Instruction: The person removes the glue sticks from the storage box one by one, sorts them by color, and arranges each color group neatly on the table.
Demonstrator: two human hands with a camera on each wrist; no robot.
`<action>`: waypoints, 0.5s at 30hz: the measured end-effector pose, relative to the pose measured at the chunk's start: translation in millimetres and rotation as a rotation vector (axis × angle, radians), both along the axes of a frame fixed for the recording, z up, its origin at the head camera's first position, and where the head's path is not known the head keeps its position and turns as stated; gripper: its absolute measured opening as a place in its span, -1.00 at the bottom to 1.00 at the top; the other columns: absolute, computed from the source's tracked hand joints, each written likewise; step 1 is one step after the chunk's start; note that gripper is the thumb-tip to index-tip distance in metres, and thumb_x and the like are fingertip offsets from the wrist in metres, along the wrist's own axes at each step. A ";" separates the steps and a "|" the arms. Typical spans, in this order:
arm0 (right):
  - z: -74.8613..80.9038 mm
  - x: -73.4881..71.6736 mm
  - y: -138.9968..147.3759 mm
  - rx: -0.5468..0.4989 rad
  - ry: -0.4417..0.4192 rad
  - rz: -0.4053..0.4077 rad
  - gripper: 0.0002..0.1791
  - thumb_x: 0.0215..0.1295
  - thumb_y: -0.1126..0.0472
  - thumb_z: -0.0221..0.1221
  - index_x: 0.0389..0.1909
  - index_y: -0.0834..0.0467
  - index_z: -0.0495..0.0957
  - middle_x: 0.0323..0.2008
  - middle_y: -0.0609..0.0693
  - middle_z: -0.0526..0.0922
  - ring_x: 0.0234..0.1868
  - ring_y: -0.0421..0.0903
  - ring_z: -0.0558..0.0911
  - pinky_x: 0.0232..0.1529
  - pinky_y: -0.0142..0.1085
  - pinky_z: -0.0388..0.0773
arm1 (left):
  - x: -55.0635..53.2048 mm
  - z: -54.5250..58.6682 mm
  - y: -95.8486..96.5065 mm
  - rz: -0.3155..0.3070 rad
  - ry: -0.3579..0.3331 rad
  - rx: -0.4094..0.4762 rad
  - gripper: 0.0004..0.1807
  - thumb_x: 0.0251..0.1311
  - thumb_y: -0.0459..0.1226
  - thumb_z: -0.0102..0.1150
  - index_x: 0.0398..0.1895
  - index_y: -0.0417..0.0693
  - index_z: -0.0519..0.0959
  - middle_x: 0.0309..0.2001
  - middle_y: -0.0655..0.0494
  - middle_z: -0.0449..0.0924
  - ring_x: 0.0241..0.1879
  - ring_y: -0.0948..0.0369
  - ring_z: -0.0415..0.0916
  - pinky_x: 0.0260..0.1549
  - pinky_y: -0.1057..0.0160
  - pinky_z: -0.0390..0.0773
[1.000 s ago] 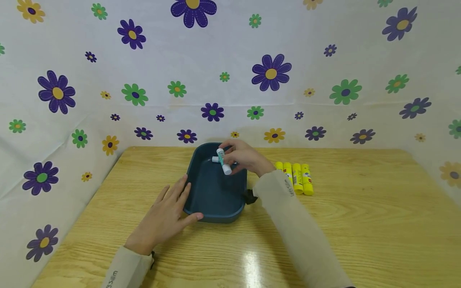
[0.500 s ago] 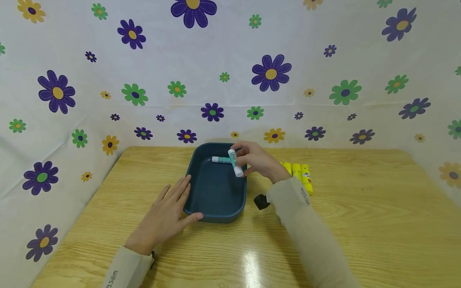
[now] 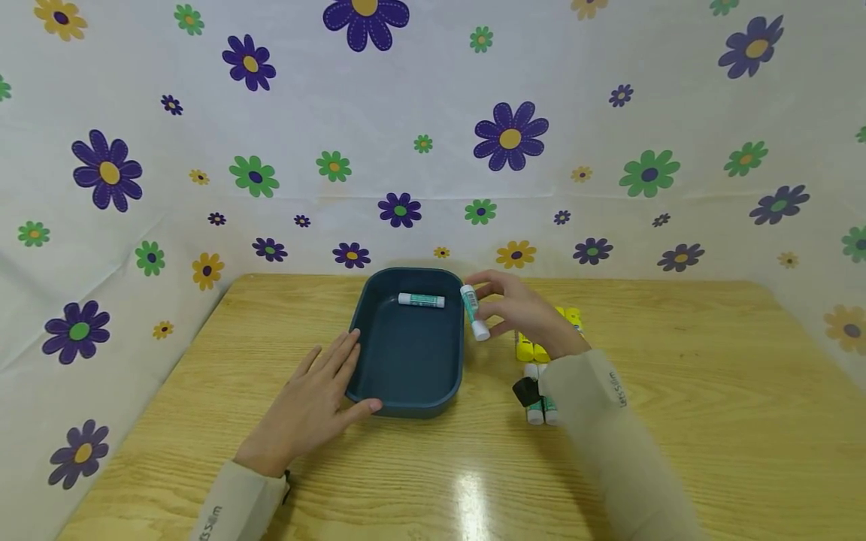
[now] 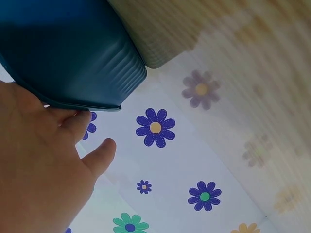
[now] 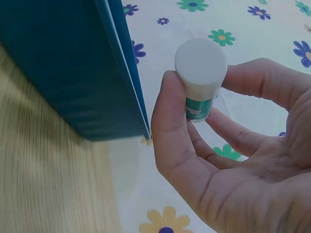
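My right hand [image 3: 524,309] pinches a white and green glue stick [image 3: 474,312] between thumb and fingers, just past the right rim of the dark blue bin. In the right wrist view its white cap [image 5: 201,62] faces the camera. Another white and green glue stick [image 3: 422,300] lies crosswise on the bin's floor near the far end. My left hand [image 3: 307,406], fingers extended, rests against the left rim of the bin [image 3: 406,411]. The left wrist view shows those fingers at the bin's edge [image 4: 82,108].
Several yellow glue sticks [image 3: 531,350] lie side by side right of the bin, partly hidden by my right hand. Nearer, white and green glue sticks [image 3: 534,413] lie partly under the right sleeve [image 3: 595,398]. A flowered cloth [image 3: 433,113] hangs behind the wooden table [image 3: 676,391].
My right hand has carried the glue stick rightward, from above the bin to beyond its right rim. The glue stick in the bin is now fully uncovered. My left hand has stayed put.
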State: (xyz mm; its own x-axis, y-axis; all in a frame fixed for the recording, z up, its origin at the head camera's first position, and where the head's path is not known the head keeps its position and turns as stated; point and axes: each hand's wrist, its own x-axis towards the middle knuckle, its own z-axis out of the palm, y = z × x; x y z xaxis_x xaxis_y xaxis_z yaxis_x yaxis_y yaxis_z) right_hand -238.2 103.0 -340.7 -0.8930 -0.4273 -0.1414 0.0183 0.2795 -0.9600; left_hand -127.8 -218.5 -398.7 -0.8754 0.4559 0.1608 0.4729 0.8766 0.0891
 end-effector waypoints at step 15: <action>3.4 23.0 45.5 0.061 0.042 -0.032 -0.33 0.30 0.49 0.12 0.45 0.35 0.20 0.26 0.42 0.34 -0.06 0.19 0.56 -0.17 -0.14 0.73 | -0.3 1.3 -0.2 -0.006 -0.005 -0.008 0.07 0.37 0.37 -0.13 0.50 -0.42 0.18 0.59 -0.18 0.00 0.56 -0.09 -0.04 0.44 -0.21 0.06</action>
State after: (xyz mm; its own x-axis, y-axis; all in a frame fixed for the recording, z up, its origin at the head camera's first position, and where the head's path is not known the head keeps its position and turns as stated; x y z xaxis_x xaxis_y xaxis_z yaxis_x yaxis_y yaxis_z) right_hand -215.3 148.5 -337.3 -0.9116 -0.3905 -0.1286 -0.0118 0.3375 -0.9413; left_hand -128.1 -218.7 -397.4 -0.8732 0.4629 0.1523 0.4781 0.8742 0.0845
